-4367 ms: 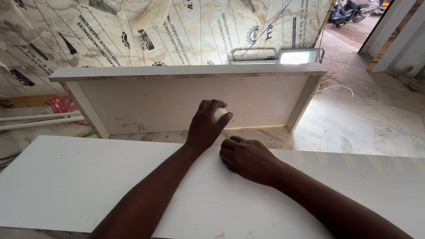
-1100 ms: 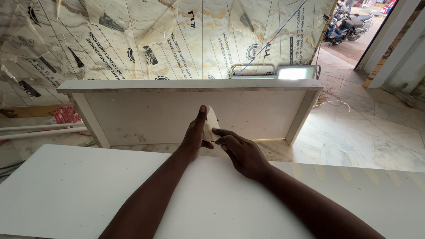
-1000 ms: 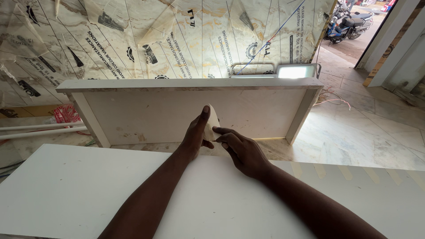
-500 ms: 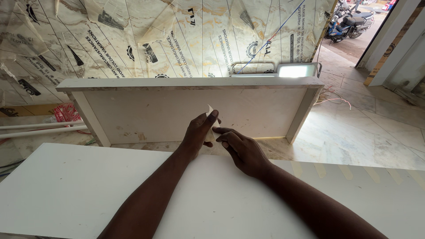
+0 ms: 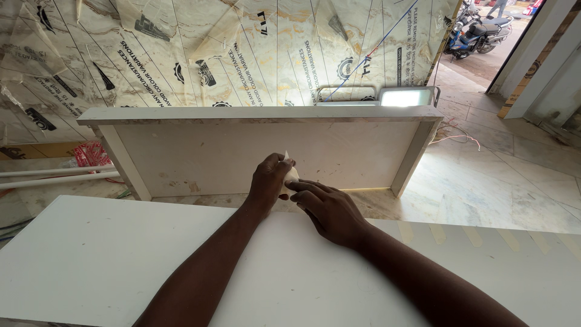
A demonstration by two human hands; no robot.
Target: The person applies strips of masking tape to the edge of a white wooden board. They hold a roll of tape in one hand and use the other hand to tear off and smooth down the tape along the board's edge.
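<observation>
A workshop floor of pale marble tiles [image 5: 484, 181] runs out to an open doorway at the far right, where a parked motorbike [image 5: 475, 30] stands in daylight. Along the back lean slabs wrapped in printed plastic sheeting [image 5: 200, 54]. In the foreground lies a white board serving as the tabletop [image 5: 91, 260], its far edge running across the view.

Both forearms reach forward over the tabletop and meet at its far edge. The left hand [image 5: 269, 181] is curled, knuckles up, its fingers closed around a small pale piece of sanding paper [image 5: 291, 175], of which only a folded, cream-coloured corner shows between the two hands. The right hand [image 5: 330, 209] lies just beside it, palm down, with its fingertips [image 5: 296, 186] touching the same piece; whether it grips or only steadies it cannot be told. The piece sits right at the tabletop's far edge, mostly hidden by the left hand.

Just beyond the hands stands a white open-fronted panel frame [image 5: 260, 151], a long shallow box on its side with a scuffed, stained inner face. Behind its top edge a lit work lamp [image 5: 404, 97] glows, and a blue cord [image 5: 375, 48] rises from there. At the left lie white pipes [image 5: 54, 175] and a red mesh bag [image 5: 91, 154]. Thin wires [image 5: 454, 130] trail on the floor to the right of the frame.
</observation>
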